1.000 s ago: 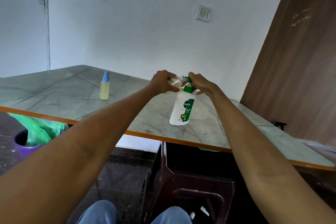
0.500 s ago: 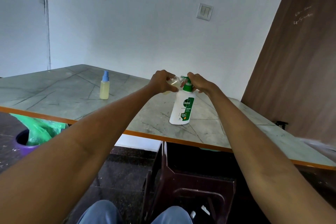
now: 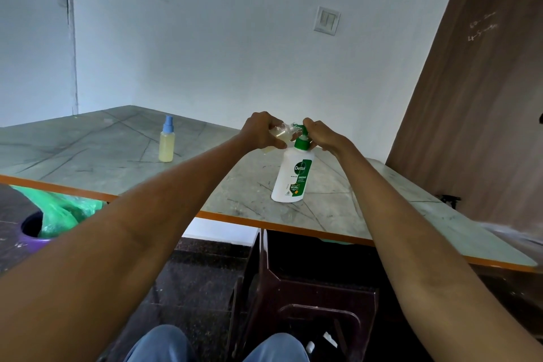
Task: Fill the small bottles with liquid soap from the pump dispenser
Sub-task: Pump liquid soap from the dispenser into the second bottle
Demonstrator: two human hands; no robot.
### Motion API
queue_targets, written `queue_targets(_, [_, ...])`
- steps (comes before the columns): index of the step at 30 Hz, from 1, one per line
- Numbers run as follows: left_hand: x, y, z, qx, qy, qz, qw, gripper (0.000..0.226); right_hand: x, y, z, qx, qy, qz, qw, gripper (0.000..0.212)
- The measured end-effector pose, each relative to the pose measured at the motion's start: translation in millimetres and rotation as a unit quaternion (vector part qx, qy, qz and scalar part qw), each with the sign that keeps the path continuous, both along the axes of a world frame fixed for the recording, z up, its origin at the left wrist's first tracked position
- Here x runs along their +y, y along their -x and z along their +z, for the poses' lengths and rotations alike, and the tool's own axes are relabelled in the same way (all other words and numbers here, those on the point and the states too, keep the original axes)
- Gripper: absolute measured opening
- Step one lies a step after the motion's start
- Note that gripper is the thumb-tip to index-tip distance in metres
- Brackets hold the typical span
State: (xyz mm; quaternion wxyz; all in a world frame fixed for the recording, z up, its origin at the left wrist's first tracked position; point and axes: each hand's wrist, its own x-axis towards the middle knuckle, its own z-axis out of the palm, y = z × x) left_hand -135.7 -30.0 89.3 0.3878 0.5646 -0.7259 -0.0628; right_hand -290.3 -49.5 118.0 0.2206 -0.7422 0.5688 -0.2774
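A white pump dispenser (image 3: 291, 178) with a green pump head stands upright on the grey table (image 3: 88, 156). My left hand (image 3: 261, 131) grips a small clear bottle (image 3: 279, 134), tilted, with its mouth at the pump's nozzle; yellowish liquid shows inside it. My right hand (image 3: 318, 134) rests on top of the green pump head, fingers curled over it. A second small bottle (image 3: 167, 143) with a blue spray cap, filled with yellow liquid, stands upright on the table to the left, apart from both hands.
The table has an orange front edge (image 3: 235, 219). A dark brown plastic stool (image 3: 308, 297) stands under it by my knees. A purple bin with a green bag (image 3: 55, 214) sits at the left on the floor. A brown wooden panel (image 3: 484, 97) rises at the right.
Both hands stay at the pump head with the small bottle held at the nozzle. The right hand has shifted slightly on the pump.
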Motion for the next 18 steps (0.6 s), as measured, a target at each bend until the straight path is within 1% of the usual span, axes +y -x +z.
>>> queue_targets(3, [2,1,-1,-0.001,-0.002,0.000,1.000,0.057,-2,2,-3,-0.006,-0.004,0.000,1.000,0.034])
queue_targets(6, [2,0,-3,-0.008,-0.014,-0.004,1.000,0.058,-1,4,-10,0.004,-0.006,0.000,1.000,0.039])
queue_targets(8, [3,-1,-2,-0.011,-0.019,-0.005,1.000,0.057,1,4,-10,0.002,-0.002,0.002,1.000,0.037])
queue_targets(11, [3,-1,-1,-0.010,-0.017,0.002,1.000,0.059,4,3,-5,0.012,-0.010,-0.003,1.000,0.042])
queue_targets(16, [7,0,5,-0.006,-0.015,0.001,1.000,0.055,-2,3,-2,0.014,-0.001,0.004,1.000,0.036])
queue_targets(18, [6,1,4,-0.005,-0.016,0.003,1.000,0.057,-5,4,-3,0.007,0.007,0.003,1.000,0.036])
